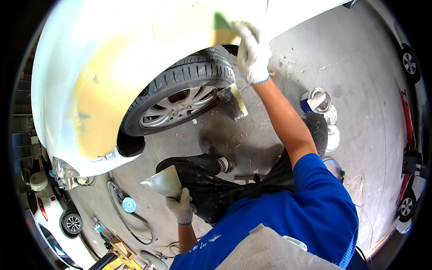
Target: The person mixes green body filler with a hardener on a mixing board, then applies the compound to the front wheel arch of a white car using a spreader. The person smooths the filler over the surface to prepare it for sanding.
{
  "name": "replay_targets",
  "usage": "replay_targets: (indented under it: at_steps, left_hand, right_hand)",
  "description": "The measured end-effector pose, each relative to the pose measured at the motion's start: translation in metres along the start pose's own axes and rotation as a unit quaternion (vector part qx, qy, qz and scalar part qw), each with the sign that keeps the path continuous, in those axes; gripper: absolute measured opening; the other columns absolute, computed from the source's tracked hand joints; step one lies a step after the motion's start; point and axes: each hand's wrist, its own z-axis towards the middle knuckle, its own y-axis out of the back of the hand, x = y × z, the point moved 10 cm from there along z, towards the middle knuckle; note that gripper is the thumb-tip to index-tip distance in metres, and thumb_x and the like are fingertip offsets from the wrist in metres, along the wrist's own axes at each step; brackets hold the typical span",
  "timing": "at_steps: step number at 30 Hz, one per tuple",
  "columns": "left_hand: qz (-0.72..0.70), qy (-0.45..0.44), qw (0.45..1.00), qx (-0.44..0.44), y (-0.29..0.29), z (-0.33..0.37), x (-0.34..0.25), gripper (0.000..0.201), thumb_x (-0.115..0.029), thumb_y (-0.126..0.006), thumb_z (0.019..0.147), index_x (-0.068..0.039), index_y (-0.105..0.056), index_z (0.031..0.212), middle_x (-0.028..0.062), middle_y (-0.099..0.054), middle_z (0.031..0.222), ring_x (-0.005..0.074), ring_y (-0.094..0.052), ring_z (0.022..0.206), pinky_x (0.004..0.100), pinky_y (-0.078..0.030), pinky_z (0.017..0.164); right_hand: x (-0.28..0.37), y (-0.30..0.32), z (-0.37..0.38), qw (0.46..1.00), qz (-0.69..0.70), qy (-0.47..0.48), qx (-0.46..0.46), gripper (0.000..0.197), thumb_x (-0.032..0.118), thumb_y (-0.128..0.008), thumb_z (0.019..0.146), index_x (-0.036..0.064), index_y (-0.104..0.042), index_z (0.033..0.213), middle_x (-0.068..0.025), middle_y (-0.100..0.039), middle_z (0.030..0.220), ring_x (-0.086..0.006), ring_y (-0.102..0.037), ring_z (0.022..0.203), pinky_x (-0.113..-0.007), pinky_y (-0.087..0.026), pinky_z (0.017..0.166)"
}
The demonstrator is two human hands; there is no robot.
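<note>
A white car fender with a broad patch of yellow filler curves over the front wheel. My right hand, in a white knit glove, is raised to the fender just above the wheel arch. Its fingers are closed on what looks like a flat green spreader lying against the panel; the grip is partly overexposed. Low over my knee, my left hand, also gloved, grips a flat, pale triangular putty board by its lower corner.
A dark plate with a yellowish edge leans near the tyre. To the right stand an open can and a round lid. A sander with a hose lies left on the concrete floor. Other cars are parked around.
</note>
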Motion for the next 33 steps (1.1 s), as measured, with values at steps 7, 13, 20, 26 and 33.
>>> replay_targets:
  at_steps: [7,13,20,26,33]
  left_hand:
    - [0.002,0.057,0.998,-0.014,0.000,0.002,0.007,0.018,-0.008,-0.073,0.085,0.000,-0.057,0.089,0.0046,-0.059,0.060,0.0090,-0.053,0.046,0.0233,-0.039,0.039]
    - [0.012,0.048,0.999,-0.020,-0.006,-0.001,-0.005,0.019,-0.008,-0.074,0.084,-0.001,-0.057,0.089,0.0032,-0.058,0.060,0.0086,-0.052,0.045,0.0230,-0.038,0.041]
    - [0.031,0.044,0.999,-0.006,-0.003,0.002,-0.002,0.024,-0.012,-0.074,0.084,0.001,-0.056,0.090,0.0043,-0.058,0.062,0.0099,-0.053,0.048,0.0235,-0.041,0.045]
    - [0.013,-0.006,1.000,-0.011,-0.016,0.011,-0.009,0.024,-0.011,-0.076,0.084,0.000,-0.057,0.090,0.0033,-0.058,0.062,0.0084,-0.050,0.044,0.0234,-0.038,0.039]
    - [-0.115,-0.029,0.986,0.115,-0.070,0.021,-0.058,0.020,-0.011,-0.077,0.084,0.000,-0.062,0.091,0.0033,-0.061,0.067,0.0075,-0.053,0.052,0.0228,-0.042,0.047]
  right_hand:
    - [0.001,-0.031,-0.041,0.997,-0.064,-0.047,-0.020,0.055,-0.012,-0.050,0.076,0.0080,-0.066,0.125,-0.0217,-0.058,0.121,-0.0403,-0.058,0.112,-0.045,-0.049,0.100]
    - [-0.062,-0.008,-0.053,0.907,0.272,-0.307,-0.094,0.047,-0.004,-0.068,0.085,0.0087,-0.062,0.130,-0.0193,-0.060,0.121,-0.0300,-0.061,0.108,-0.039,-0.048,0.102]
    - [-0.040,-0.033,-0.054,0.985,-0.079,-0.140,-0.062,0.068,-0.012,-0.046,0.075,0.0117,-0.053,0.139,-0.0283,-0.047,0.128,-0.0447,-0.042,0.125,-0.054,-0.035,0.108]
    - [-0.055,-0.006,-0.114,0.956,0.111,-0.260,-0.080,0.039,-0.003,-0.063,0.088,0.0099,-0.063,0.125,-0.0124,-0.063,0.123,-0.0241,-0.061,0.114,-0.038,-0.052,0.099]
    - [0.012,0.101,-0.068,0.839,0.270,-0.473,-0.009,0.032,-0.002,-0.054,0.093,-0.0004,-0.063,0.123,-0.0063,-0.065,0.115,-0.0145,-0.060,0.103,-0.028,-0.048,0.089]
